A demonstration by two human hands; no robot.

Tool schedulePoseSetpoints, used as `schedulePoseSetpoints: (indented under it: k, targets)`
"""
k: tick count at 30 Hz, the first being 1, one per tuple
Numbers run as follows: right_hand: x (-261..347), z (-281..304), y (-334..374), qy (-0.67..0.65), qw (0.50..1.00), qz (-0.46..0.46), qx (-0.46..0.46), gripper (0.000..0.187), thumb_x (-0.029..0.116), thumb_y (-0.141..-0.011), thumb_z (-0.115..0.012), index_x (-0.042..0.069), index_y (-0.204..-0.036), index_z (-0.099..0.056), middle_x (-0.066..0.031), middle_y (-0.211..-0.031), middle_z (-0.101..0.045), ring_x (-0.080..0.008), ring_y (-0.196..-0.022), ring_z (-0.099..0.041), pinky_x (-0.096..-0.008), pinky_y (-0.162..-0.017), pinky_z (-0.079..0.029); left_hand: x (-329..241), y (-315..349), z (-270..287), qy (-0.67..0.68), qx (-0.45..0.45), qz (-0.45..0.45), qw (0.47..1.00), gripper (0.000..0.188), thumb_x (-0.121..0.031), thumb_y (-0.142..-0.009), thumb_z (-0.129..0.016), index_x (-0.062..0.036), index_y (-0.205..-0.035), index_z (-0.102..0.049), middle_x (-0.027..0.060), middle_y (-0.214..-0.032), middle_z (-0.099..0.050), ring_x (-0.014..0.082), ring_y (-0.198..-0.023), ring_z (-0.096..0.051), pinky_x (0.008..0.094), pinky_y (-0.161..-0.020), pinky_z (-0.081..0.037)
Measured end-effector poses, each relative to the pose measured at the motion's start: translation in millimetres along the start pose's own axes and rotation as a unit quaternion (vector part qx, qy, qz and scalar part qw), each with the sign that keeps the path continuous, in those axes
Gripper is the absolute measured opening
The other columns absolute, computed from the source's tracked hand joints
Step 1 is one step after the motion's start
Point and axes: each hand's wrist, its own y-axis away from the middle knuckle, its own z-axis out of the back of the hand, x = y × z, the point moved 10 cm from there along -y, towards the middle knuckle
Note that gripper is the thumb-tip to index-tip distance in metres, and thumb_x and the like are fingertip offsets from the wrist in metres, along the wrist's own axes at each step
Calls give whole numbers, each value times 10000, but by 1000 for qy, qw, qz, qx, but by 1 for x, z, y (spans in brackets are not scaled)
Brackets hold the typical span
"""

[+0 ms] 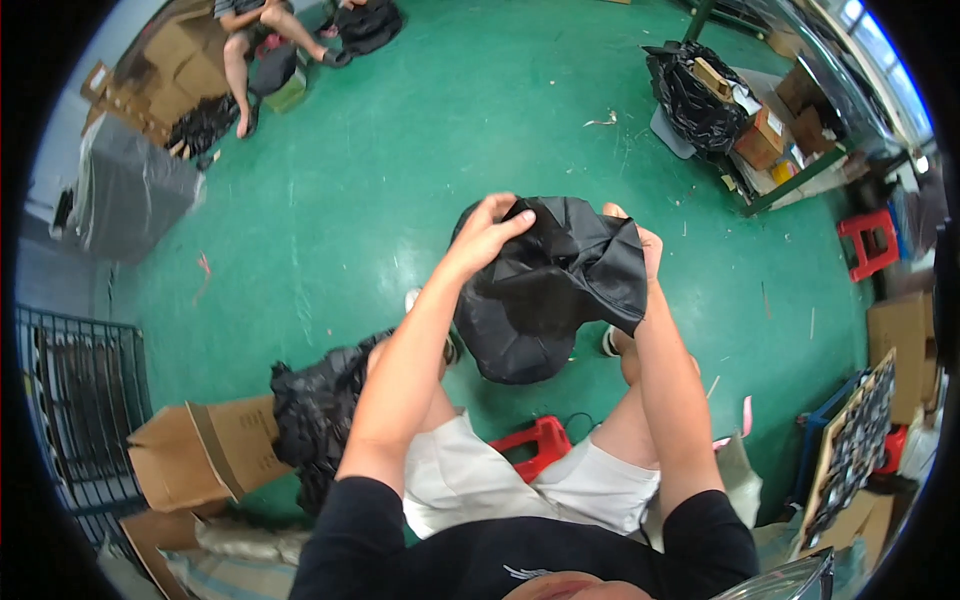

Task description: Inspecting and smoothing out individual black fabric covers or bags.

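Note:
A soft black fabric piece, rounded at its lower end and with a shine like nylon, hangs in front of me above the floor. I cannot make out just what kind of article it is. My left hand is closed on its upper left edge, the thumb lying on top of the cloth. At the upper right, my right hand grips the other side; folded cloth covers most of those fingers. Creases run through the fabric between the two hands.
Beside my left leg stand a black plastic bag and an open cardboard box. A red stool shows between my legs. Another person sits at the far left. A shelf with boxes and a red stool stand at right.

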Motion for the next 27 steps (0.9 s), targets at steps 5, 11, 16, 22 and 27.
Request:
schedulePoseSetpoints:
  k: [5, 11, 16, 22, 27]
  targets:
    - [6, 7, 8, -11, 999, 9, -45, 77, 57, -810, -486, 62, -778, -417, 3, -718, -400, -124, -648, -419, -272, -600, -367, -16, 12, -29, 49, 82, 45, 994, 259, -191, -909, -686, 13, -1068, -667, 10, -962, -686, 100, -873, -600, 259, -807, -479]
    - [1, 0, 13, -115, 991, -3, -71, 57, 51, -863, -479, 46, -912, -509, -53, -797, -554, -174, -732, -577, -303, -682, -496, -26, 22, -8, 174, 40, 72, 981, 253, -215, -940, -643, 25, -1013, -671, 76, -933, -706, 143, -785, -653, 285, -753, -520]
    - [7, 48, 18, 47, 971, -13, -235, 356, 254, -984, -499, -3, -1213, -587, -121, -1074, -671, -219, -869, -681, -355, -801, -572, -45, 22, -11, 331, 88, 26, 939, 340, -293, -1009, -525, 24, -1060, -635, 140, -1028, -702, 226, -919, -689, 359, -840, -553]
    - [-14, 11, 23, 6, 976, -120, -181, 448, 324, -972, -542, -20, -1258, -564, -160, -1148, -664, -252, -935, -693, -381, -859, -570, -38, 28, -14, 464, 41, 109, 878, 472, -428, -982, -539, 10, -1129, -631, 161, -1127, -679, 283, -976, -681, 430, -905, -543]
    - [-5, -9, 25, -26, 994, -83, -72, 365, 93, -906, -571, -83, -1225, -548, -235, -1146, -653, -353, -990, -681, -473, -889, -568, 7, 12, 21, 369, -6, 164, 915, 485, -457, -934, -609, 3, -1074, -671, 172, -1093, -698, 303, -972, -685, 445, -914, -538]
